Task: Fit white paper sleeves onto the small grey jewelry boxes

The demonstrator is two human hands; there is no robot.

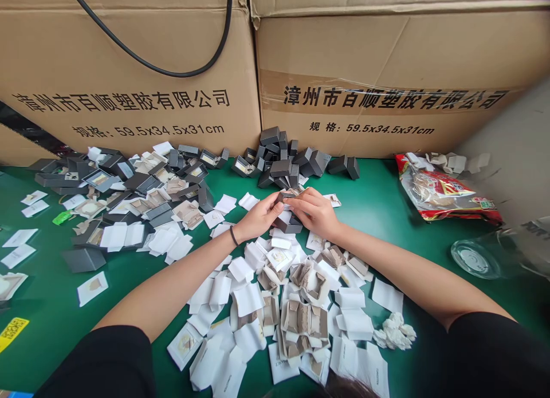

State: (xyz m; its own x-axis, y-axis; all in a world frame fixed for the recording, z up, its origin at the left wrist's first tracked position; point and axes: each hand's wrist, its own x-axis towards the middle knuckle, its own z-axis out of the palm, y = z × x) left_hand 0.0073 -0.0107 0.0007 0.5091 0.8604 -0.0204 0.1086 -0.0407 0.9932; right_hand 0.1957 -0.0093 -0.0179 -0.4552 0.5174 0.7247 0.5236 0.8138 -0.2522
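Note:
My left hand point(260, 216) is closed round a small dark grey jewellery-type box point(285, 196), held just above the middle of the green table. Bent over the same box from the right, my right hand point(317, 212) has its fingers pinched at the box and the pale card insert point(294, 190) at its top. Exactly where these fingertips grip is partly hidden. Right below my hands sits another dark grey box point(291, 225). Folded white and grey-brown card inserts point(303, 318) lie in a loose heap between my forearms.
Several dark boxes point(281, 168) are piled behind my hands, with more boxes point(141, 183) among papers at left. Large cardboard cartons point(129, 54) line the back under a black cable point(184, 74). At right are a red food bag point(447, 192), clear cup point(476, 257) and crumpled tissue point(394, 332).

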